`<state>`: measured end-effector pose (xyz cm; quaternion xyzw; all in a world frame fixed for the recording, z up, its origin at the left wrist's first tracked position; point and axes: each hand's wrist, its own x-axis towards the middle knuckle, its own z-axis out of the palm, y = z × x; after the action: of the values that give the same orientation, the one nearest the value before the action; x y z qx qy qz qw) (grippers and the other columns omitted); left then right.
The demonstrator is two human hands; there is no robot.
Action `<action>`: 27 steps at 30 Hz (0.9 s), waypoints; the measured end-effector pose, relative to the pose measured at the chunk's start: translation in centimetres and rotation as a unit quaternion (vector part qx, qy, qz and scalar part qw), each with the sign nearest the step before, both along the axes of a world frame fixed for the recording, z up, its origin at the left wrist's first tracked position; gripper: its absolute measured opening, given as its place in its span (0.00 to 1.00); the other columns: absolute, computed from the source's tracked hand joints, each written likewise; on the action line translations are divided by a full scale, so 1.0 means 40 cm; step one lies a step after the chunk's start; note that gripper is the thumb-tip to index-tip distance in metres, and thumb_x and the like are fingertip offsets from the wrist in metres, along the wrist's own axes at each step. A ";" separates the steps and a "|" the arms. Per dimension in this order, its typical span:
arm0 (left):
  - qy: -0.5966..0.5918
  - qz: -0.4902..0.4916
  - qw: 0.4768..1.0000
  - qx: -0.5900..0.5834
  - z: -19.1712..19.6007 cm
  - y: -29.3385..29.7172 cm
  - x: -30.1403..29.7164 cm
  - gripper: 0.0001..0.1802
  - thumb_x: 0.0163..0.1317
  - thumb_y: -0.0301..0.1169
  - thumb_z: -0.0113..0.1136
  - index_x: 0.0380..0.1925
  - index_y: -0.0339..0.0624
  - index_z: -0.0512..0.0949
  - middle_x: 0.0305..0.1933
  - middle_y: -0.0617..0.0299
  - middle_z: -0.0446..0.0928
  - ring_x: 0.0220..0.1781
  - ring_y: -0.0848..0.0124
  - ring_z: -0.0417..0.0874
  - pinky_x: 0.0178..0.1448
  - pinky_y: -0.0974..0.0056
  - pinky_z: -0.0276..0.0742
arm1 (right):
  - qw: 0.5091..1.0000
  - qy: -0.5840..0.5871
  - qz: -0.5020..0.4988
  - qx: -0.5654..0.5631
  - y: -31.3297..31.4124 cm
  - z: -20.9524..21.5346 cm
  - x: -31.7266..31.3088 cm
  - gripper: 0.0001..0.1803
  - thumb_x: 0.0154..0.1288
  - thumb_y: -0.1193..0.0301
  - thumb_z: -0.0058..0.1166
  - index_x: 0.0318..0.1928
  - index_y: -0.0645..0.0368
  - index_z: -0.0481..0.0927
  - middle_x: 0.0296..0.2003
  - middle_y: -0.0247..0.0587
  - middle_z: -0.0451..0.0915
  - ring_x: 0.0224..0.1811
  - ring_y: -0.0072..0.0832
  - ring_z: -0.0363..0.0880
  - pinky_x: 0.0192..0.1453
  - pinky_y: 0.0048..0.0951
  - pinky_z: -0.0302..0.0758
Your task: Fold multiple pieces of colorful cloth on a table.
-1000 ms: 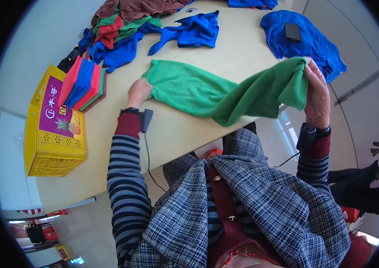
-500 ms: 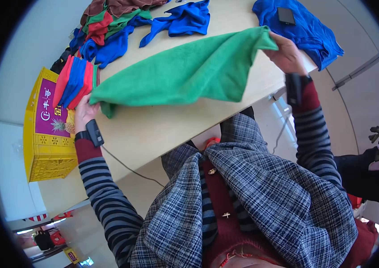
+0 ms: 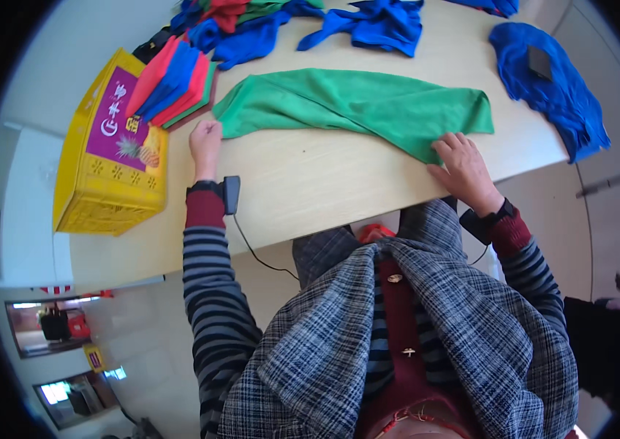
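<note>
A green cloth [image 3: 354,102] lies stretched across the table, loosely doubled over, with a diagonal crease near its middle. At its left end my left hand [image 3: 206,144] is closed in a pinch on the corner. My right hand [image 3: 469,170] rests at the cloth's lower right corner, fingers on the fabric and thumb apart from them. The cloth's right end lies flat on the table beyond that hand.
A yellow box [image 3: 109,197] stands at the left, with a stack of folded red, blue and green cloths [image 3: 175,84] beside it. Loose blue cloths [image 3: 387,28] lie at the back. A dark phone [image 3: 540,63] rests on blue fabric [image 3: 558,102] at the right.
The green cloth has come down from the air onto the table. My right hand has moved from its upper right corner down to the lower corner. My left hand stays at the left end.
</note>
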<state>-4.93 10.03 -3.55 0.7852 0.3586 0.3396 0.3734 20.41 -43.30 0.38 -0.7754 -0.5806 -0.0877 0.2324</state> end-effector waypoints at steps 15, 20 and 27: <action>0.215 0.012 0.938 0.272 0.037 -0.010 0.237 0.14 0.60 0.41 0.64 0.41 0.45 0.84 0.43 0.48 0.85 0.47 0.52 0.86 0.47 0.52 0.79 | 0.997 -0.032 -0.070 -0.029 0.042 -0.039 0.036 0.06 0.60 0.79 0.53 0.38 0.63 0.76 0.33 0.48 0.76 0.40 0.42 0.78 0.44 0.39 0.77; 0.157 -0.056 0.943 0.287 0.028 0.121 0.159 0.13 0.61 0.34 0.62 0.43 0.39 0.82 0.41 0.52 0.86 0.43 0.57 0.86 0.48 0.56 0.79 | 0.972 0.225 -0.067 0.021 0.079 0.003 0.122 0.07 0.64 0.76 0.53 0.42 0.64 0.77 0.32 0.41 0.80 0.35 0.31 0.79 0.42 0.30 0.77; -0.055 -0.237 0.957 -0.158 0.197 -0.108 -0.022 0.13 0.59 0.21 0.51 0.42 0.35 0.80 0.44 0.65 0.80 0.50 0.76 0.79 0.59 0.70 0.70 | 0.864 0.495 -0.077 0.054 0.035 0.078 0.275 0.12 0.72 0.70 0.53 0.52 0.60 0.80 0.40 0.27 0.81 0.44 0.18 0.79 0.48 0.22 0.76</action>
<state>-5.79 5.72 4.32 0.7586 0.1908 0.2231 0.5817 31.43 -41.90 3.51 -0.7452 -0.3218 0.2588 0.5236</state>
